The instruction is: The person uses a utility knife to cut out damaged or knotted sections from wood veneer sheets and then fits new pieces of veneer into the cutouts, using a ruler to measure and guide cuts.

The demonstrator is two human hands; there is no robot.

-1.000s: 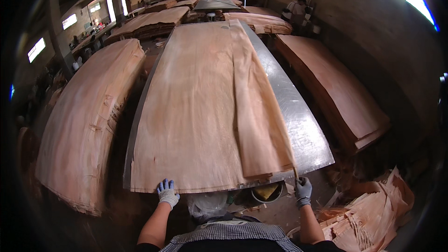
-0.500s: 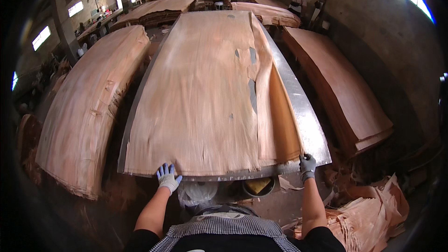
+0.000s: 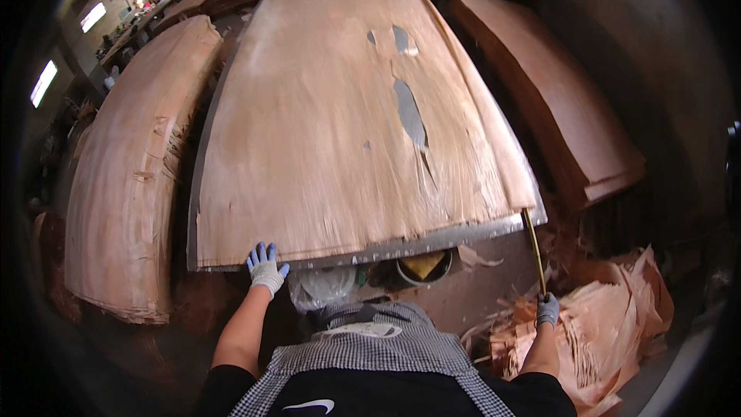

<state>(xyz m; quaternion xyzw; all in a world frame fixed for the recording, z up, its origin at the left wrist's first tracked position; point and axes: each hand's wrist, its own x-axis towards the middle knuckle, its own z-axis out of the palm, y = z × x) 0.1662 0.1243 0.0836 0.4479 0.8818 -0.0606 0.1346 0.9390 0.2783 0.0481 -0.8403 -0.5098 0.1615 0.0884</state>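
Observation:
A broad, thin sheet of wood veneer [image 3: 309, 123] covers most of a grey metal-topped table [image 3: 532, 197]. Dark gaps and a split show toward its right side. My left hand [image 3: 267, 270], gloved, rests with fingers spread on the sheet's near edge at the left. Beyond the near right corner, lower and closer to me, my gloved right hand [image 3: 547, 310] is closed round the near end of a narrow yellow-brown strip [image 3: 534, 251]. The strip runs up to the veneer's corner; whether it is joined to the sheet I cannot tell.
Stacks of veneer flank the table, one on the left [image 3: 123, 170] and one on the right [image 3: 563, 100]. A heap of veneer scraps [image 3: 594, 332] lies at the near right. Below the near edge are a round bucket [image 3: 424, 269] and clear plastic [image 3: 320, 286].
The raised fold along the veneer's right side now lies flatter, and the gaps look wider. My right hand has pulled back toward me with the strip; my left hand stays at the edge.

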